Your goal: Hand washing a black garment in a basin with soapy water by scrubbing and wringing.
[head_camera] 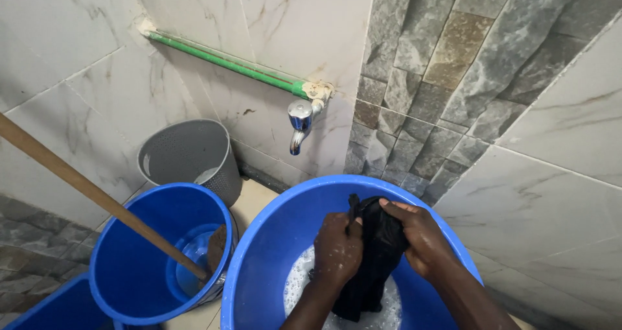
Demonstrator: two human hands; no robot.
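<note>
Black wet cloth garment [376,252] is bunched between my two fists above the suds. My left hand [337,249] clenches one fold and my right hand [418,236] grips the other, knuckles close together, the lower end trailing into white foamy water [301,281]. That water sits in the large round blue plastic basin [272,239]. I judge the wash mid-scrub: soap is worked in, rinsing is not yet done, and the chrome wall tap [299,126] above runs dry.
</note>
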